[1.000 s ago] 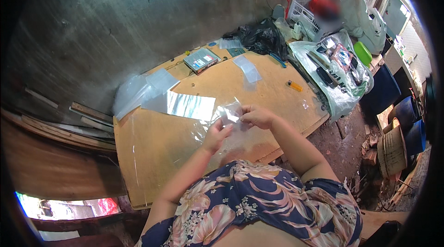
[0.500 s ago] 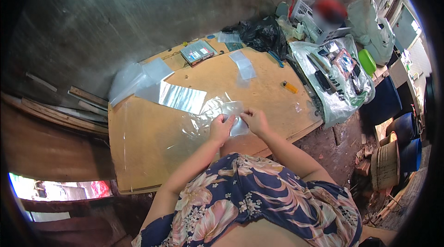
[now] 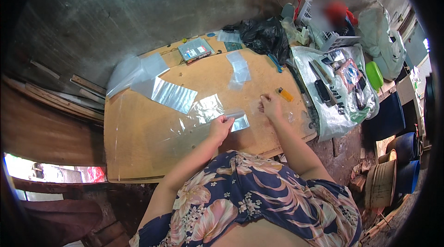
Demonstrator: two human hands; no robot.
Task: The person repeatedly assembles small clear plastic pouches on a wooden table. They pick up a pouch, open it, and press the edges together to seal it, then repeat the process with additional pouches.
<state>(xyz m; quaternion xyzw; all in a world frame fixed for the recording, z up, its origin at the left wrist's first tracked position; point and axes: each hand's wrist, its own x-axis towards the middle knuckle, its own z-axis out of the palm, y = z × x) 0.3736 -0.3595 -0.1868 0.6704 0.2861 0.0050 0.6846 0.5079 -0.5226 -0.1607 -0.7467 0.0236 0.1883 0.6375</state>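
Over the near part of the wooden table (image 3: 138,154), my left hand (image 3: 221,129) pinches a small clear plastic sleeve (image 3: 239,123), which sticks out to the right of the fingers. My right hand (image 3: 270,106) is apart from it, further right, with its fingers closed. Something faint and clear shows beside those fingertips, too thin to make out. Just beyond the right hand lies a yellow-orange lighter (image 3: 285,94). Crinkled clear plastic film (image 3: 206,108) spreads on the table beyond my left hand.
Flat clear plastic sheets (image 3: 173,94) lie at the far left, smaller clear sleeves (image 3: 238,69) at the far middle. A flat box (image 3: 195,50) and a black plastic bag (image 3: 263,39) are along the back. A silvery sheet (image 3: 333,117) with tools is at the right.
My right hand has moved right, away from my left hand, to near the lighter. The left hand keeps hold of the plastic sleeve, which now points rightward.
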